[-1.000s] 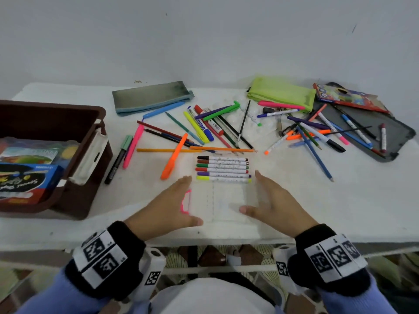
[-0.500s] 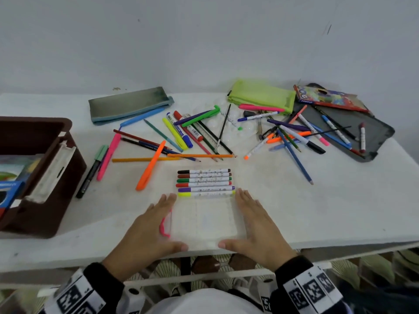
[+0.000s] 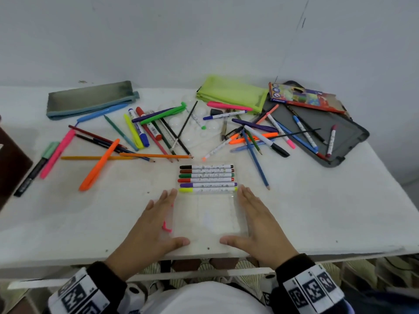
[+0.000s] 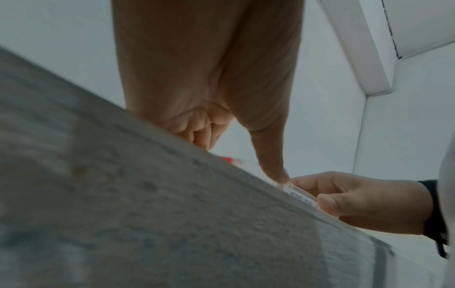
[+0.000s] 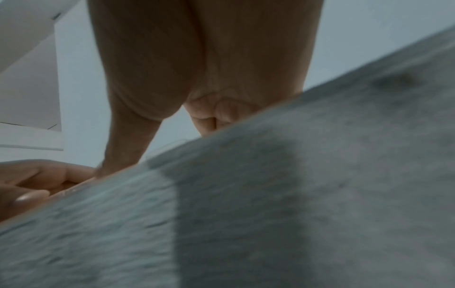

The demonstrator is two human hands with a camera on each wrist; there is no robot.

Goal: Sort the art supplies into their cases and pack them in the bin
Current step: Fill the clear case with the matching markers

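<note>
A clear plastic marker case [image 3: 210, 218] lies flat near the table's front edge. Six markers [image 3: 207, 177] lie side by side in its far half. My left hand [image 3: 156, 223] lies along the case's left side, fingers straight, thumb on the near edge beside a pink tab [image 3: 167, 225]. My right hand [image 3: 256, 223] mirrors it on the right side. In the left wrist view my left thumb [image 4: 270, 155] touches the case edge, with the right hand [image 4: 364, 200] opposite. Many loose pens, pencils and markers [image 3: 140, 137] lie scattered behind the case.
The brown bin [image 3: 11, 164] shows only at the left edge. At the back lie a grey pouch [image 3: 90, 98], a green pouch [image 3: 231, 92], a coloured pencil box [image 3: 301, 97] and an open dark grey case [image 3: 335, 134] holding pens. White table [image 3: 317, 211].
Both hands have come in from hovering apart to lie against the two sides of the clear case. The view has swung right, so the bin has slid almost out of sight.
</note>
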